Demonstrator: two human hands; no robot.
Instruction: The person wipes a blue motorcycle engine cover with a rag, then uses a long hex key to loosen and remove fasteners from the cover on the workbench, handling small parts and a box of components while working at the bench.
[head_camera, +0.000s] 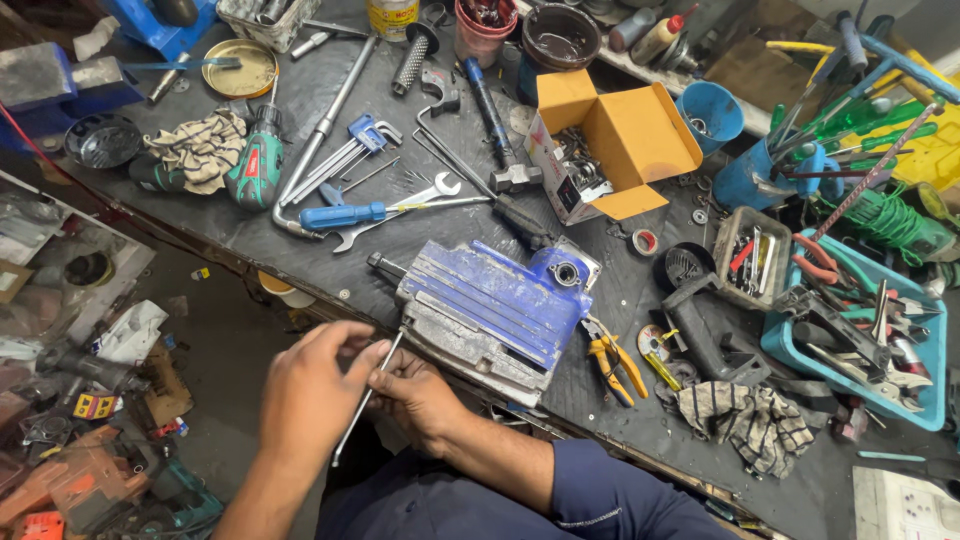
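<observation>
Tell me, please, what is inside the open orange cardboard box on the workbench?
The orange box holds a heap of small metal parts. What lies beneath them, on the bottom, is covered.

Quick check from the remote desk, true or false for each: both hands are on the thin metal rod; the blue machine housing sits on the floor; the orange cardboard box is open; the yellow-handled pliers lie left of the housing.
1. Both hands, left hand and right hand, hold the thin metal rod. True.
2. The blue machine housing sits on the floor. False: it lies on the workbench.
3. The orange cardboard box is open. True.
4. The yellow-handled pliers lie left of the housing. False: they lie to its right.
</observation>
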